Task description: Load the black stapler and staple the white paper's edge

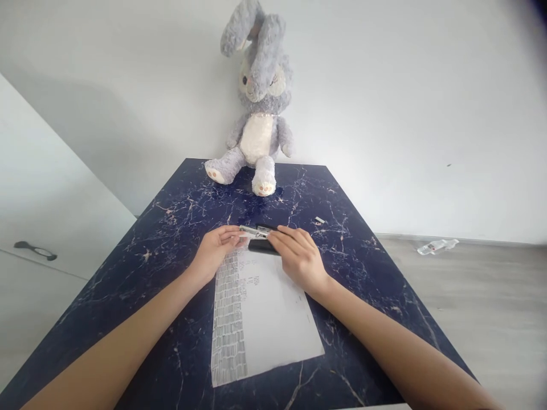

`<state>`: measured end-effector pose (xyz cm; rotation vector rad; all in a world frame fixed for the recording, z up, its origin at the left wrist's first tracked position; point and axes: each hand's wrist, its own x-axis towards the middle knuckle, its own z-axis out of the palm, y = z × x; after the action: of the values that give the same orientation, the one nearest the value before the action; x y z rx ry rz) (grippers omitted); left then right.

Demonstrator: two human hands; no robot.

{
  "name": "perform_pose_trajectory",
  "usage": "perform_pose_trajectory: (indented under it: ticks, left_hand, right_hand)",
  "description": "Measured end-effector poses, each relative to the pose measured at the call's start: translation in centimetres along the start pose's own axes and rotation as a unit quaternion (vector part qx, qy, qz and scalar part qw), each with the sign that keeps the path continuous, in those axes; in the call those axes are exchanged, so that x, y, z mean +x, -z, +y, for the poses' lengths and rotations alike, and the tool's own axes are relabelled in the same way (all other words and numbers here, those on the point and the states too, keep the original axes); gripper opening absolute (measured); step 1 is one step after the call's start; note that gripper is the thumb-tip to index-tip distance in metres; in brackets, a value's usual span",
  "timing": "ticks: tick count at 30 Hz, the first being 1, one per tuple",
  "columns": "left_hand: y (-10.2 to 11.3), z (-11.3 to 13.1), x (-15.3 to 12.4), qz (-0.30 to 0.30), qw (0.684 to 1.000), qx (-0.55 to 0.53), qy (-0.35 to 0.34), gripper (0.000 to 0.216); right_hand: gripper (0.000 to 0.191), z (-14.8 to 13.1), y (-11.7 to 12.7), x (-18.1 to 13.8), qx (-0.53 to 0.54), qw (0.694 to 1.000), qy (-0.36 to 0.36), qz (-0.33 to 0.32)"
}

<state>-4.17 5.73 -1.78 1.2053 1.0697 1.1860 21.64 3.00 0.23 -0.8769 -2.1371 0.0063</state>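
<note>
A stapler [264, 246] with black parts and a silver metal strip is spread apart above the top end of a printed paper sheet [277, 319]. My right hand [299, 256] is wrapped around its right side, fingers covering part of it. At the left end of the silver strip, the fingertips of my left hand [220, 247] are pinched together on the metal. Exactly what lies between those fingertips is partly hidden. The sheet lies flat, with dense rows of print down its left side and a few small lines near the middle.
The dark blue marbled table [179, 319] carries a small whitish piece [319, 220] to the right. A grey plush rabbit [258, 131] sits at the far edge against the wall. A clear plastic item [438, 246] lies on the floor. A white cabinet [55, 188] stands at left.
</note>
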Motion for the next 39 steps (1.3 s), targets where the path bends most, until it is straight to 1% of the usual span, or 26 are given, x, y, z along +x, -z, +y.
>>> perform_pose_trajectory:
  ticks: [2, 3, 4, 5, 6, 7, 8, 10, 11, 13, 15, 17, 18, 20, 24, 27, 30, 33, 35, 39]
  left_hand:
    - [0.2, 0.6, -0.2, 0.079, 0.995, 0.033, -0.059, 0.037]
    - [0.1, 1.0, -0.3, 0.109, 0.989, 0.047, -0.091, 0.036]
    - [0.1, 1.4, -0.6, 0.129, 0.983, 0.060, -0.119, 0.034]
    - [-0.1, 1.8, -0.9, 0.138, 0.977, 0.073, -0.142, 0.033]
    - [-0.2, 2.2, -1.2, 0.136, 0.974, 0.090, -0.159, 0.032]
    - [-0.4, 2.3, -1.6, 0.129, 0.970, 0.113, -0.174, 0.031]
    - [-0.6, 2.4, -2.0, 0.118, 0.964, 0.144, -0.192, 0.030]
    - [-1.0, 2.1, -2.8, 0.082, 0.943, 0.220, -0.235, 0.029]
    - [-1.2, 1.9, -3.2, 0.054, 0.930, 0.254, -0.259, 0.030]
    - [-1.5, 1.3, -3.7, -0.010, 0.908, 0.295, -0.297, 0.028]
    - [-1.7, 0.8, -4.0, -0.073, 0.897, 0.301, -0.315, 0.023]
    - [-1.8, 0.3, -3.9, -0.110, 0.894, 0.292, -0.323, 0.018]
    - [-1.8, 0.2, -3.9, -0.120, 0.893, 0.289, -0.324, 0.016]
    - [-1.6, 0.0, -3.7, -0.131, 0.889, 0.292, -0.327, 0.013]
    - [-1.5, 0.3, -3.6, -0.162, 0.878, 0.307, -0.329, 0.011]
    - [-1.5, 0.7, -3.6, -0.192, 0.878, 0.292, -0.327, 0.015]
    - [-1.5, 1.0, -3.6, -0.204, 0.883, 0.284, -0.312, 0.019]
    - [-1.4, 1.1, -3.5, -0.202, 0.890, 0.278, -0.299, 0.020]
    - [-1.3, 1.1, -3.4, -0.193, 0.896, 0.269, -0.296, 0.019]
    - [-1.0, 1.1, -3.1, -0.139, 0.910, 0.270, -0.283, 0.011]
  right_hand:
    - [0.033, 0.4, -0.4, -0.1, 0.041, 0.991, -0.128, 0.025]
    - [0.029, 0.6, -0.6, -0.2, 0.065, 0.981, -0.181, 0.014]
    - [0.026, 0.8, -0.8, -0.2, 0.088, 0.971, -0.220, -0.014]
    - [0.024, 1.0, -0.9, -0.3, 0.107, 0.963, -0.241, -0.046]
    - [0.024, 1.1, -0.9, -0.3, 0.116, 0.960, -0.245, -0.071]
    - [0.027, 1.2, -1.0, -0.3, 0.114, 0.962, -0.235, -0.081]
    - [0.034, 1.2, -0.9, -0.3, 0.100, 0.969, -0.214, -0.073]
    - [0.049, 0.9, -0.7, -0.3, 0.063, 0.988, -0.138, -0.024]
    - [0.053, 0.7, -0.5, -0.3, 0.052, 0.995, -0.085, -0.001]
    - [0.046, 0.0, -0.3, -0.4, 0.057, 0.998, 0.035, 0.011]
    - [0.039, -0.6, -0.3, -0.6, 0.073, 0.987, 0.140, -0.008]
    - [0.040, -1.0, -0.5, -0.8, 0.078, 0.977, 0.199, -0.018]
    - [0.043, -1.2, -0.6, -0.9, 0.079, 0.975, 0.208, -0.018]
    - [0.046, -1.3, -0.7, -1.0, 0.080, 0.975, 0.205, -0.016]
    - [0.048, -1.1, -0.7, -1.2, 0.063, 0.978, 0.200, -0.011]
    - [0.049, -0.8, -0.8, -1.3, 0.047, 0.979, 0.199, -0.004]
    - [0.052, -0.5, -0.8, -1.4, 0.048, 0.979, 0.198, 0.001]
    - [0.053, -0.3, -0.6, -1.3, 0.048, 0.981, 0.187, 0.000]
    - [0.050, -0.2, -0.1, -1.1, 0.046, 0.985, 0.168, 0.012]
    - [0.042, 0.5, 0.9, -0.6, 0.042, 0.994, 0.070, 0.069]
